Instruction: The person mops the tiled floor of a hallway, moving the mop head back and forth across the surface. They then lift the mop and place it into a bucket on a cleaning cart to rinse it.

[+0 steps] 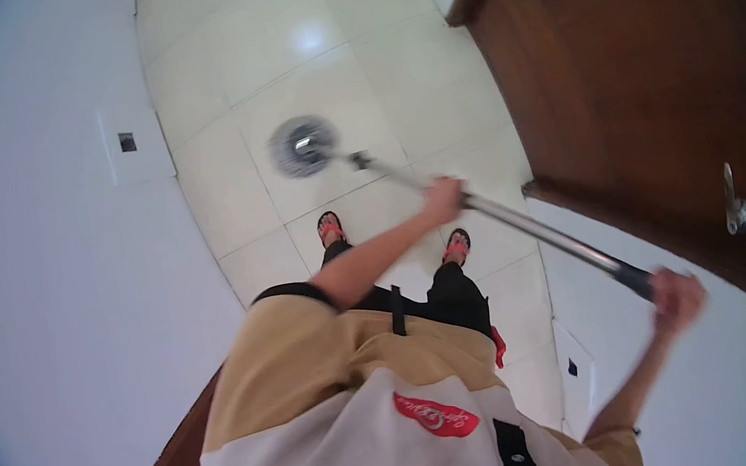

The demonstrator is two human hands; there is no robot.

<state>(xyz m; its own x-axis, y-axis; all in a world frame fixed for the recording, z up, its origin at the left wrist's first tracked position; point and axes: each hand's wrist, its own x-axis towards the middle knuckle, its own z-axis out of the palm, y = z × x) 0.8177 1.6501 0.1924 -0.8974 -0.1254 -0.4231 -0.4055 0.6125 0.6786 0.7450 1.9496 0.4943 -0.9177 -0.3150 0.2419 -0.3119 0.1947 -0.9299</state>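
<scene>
A long-handled mop with a round grey head [289,157] lies across my view, the head on the pale floor tiles ahead of my feet and smeared by motion. Its metal pole [537,233] slants down to the right, ending in a dark grip [633,279]. My left hand [445,199] is closed around the middle of the pole. At the upper end, my right hand [677,298] wraps the dark grip; it is slightly blurred, and the fingers partly hide the pole's tip.
Pale tiled floor [232,191] runs between a white wall [52,281] on the left and a brown wooden door [633,98] with a metal handle [735,203] on the right. My sandalled feet [458,247] stand behind the mop head. Another brown door [176,465] is at lower left.
</scene>
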